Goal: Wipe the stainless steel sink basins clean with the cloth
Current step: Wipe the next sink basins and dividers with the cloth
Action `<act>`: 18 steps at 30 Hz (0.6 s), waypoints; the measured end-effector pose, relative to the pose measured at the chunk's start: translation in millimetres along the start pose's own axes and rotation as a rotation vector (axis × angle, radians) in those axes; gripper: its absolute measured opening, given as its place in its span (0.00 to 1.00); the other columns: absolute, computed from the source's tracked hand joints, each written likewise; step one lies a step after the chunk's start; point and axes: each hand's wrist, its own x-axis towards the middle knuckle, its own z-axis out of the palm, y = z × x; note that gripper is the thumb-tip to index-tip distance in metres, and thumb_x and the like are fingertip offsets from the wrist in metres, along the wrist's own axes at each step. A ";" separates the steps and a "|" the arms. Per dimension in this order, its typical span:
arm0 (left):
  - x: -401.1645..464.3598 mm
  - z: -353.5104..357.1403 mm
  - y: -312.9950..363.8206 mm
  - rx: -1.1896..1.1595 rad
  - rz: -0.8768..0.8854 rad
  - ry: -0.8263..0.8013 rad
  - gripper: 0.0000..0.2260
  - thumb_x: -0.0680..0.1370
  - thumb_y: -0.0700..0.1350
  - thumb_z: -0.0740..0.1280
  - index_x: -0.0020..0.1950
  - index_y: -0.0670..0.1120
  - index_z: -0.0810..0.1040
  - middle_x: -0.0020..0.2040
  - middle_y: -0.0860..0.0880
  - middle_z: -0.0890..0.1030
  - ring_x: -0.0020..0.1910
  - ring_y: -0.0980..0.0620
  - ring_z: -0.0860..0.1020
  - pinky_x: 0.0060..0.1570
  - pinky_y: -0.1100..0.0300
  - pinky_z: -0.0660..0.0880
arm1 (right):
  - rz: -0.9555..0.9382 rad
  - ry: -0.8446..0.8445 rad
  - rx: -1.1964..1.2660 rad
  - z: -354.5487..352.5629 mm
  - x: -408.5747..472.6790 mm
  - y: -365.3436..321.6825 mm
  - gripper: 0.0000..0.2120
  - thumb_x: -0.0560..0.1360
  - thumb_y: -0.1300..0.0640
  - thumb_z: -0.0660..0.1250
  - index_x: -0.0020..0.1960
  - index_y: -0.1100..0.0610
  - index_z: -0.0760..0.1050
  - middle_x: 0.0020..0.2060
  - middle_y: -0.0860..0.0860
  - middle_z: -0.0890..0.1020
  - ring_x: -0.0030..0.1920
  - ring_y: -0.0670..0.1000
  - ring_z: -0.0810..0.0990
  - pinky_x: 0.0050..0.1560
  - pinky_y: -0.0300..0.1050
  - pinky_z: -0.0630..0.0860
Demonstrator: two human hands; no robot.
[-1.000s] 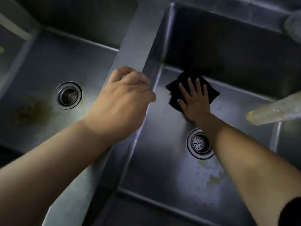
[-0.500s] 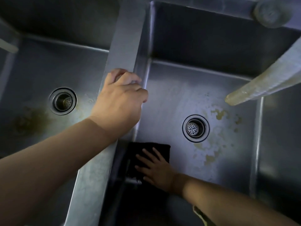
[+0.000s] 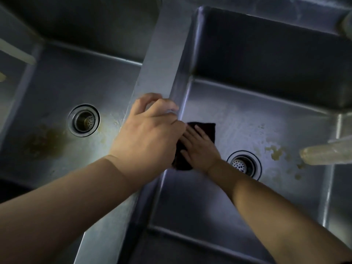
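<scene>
There is one view only, from a camera worn on the person's head, looking steeply down into a double steel sink from close above. The divider (image 3: 162, 60) between the two basins runs from the upper middle of the frame down toward the lower left, so the view is turned a little against the sink's lines. The left basin (image 3: 57, 92) fills the left half, the right basin (image 3: 266, 115) the right half, each with its drain in sight. Both forearms enter from the bottom corners and meet near the centre, very near the lens. The wide angle bends the basin walls outward at the edges, and the light is dim
</scene>
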 end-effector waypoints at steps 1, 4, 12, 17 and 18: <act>0.0 -0.2 0.0 0.000 -0.001 0.004 0.10 0.69 0.39 0.60 0.36 0.48 0.80 0.37 0.53 0.80 0.58 0.52 0.74 0.66 0.53 0.62 | 0.056 0.013 0.004 -3.8 12.7 12.4 0.28 0.76 0.49 0.55 0.73 0.57 0.64 0.73 0.55 0.66 0.74 0.55 0.62 0.74 0.53 0.51; 0.3 -0.2 -1.0 0.011 0.001 0.008 0.10 0.70 0.39 0.60 0.36 0.48 0.80 0.37 0.53 0.80 0.57 0.51 0.76 0.66 0.53 0.61 | 0.246 0.057 -0.006 -19.8 60.3 51.2 0.27 0.78 0.50 0.54 0.75 0.56 0.60 0.74 0.55 0.63 0.75 0.56 0.60 0.74 0.51 0.47; -0.1 -2.6 2.6 0.063 0.015 0.025 0.12 0.70 0.40 0.58 0.36 0.48 0.80 0.35 0.53 0.80 0.54 0.49 0.77 0.64 0.52 0.64 | 0.312 -0.033 -0.070 -34.0 83.2 72.4 0.32 0.80 0.39 0.48 0.78 0.51 0.45 0.78 0.52 0.48 0.77 0.52 0.43 0.75 0.53 0.38; -1.5 -3.1 9.3 0.215 0.074 0.000 0.09 0.70 0.37 0.61 0.36 0.47 0.79 0.36 0.51 0.79 0.54 0.45 0.79 0.64 0.50 0.65 | 0.382 -0.046 -0.092 -35.7 31.5 104.9 0.32 0.78 0.37 0.48 0.78 0.48 0.47 0.78 0.52 0.51 0.77 0.54 0.46 0.74 0.55 0.40; -0.6 -3.3 12.9 0.258 0.098 -0.015 0.09 0.70 0.36 0.61 0.36 0.47 0.78 0.35 0.50 0.78 0.54 0.44 0.79 0.65 0.50 0.64 | 0.414 -0.055 -0.088 -36.9 15.2 116.5 0.32 0.77 0.37 0.47 0.78 0.49 0.48 0.77 0.53 0.52 0.77 0.55 0.47 0.74 0.54 0.39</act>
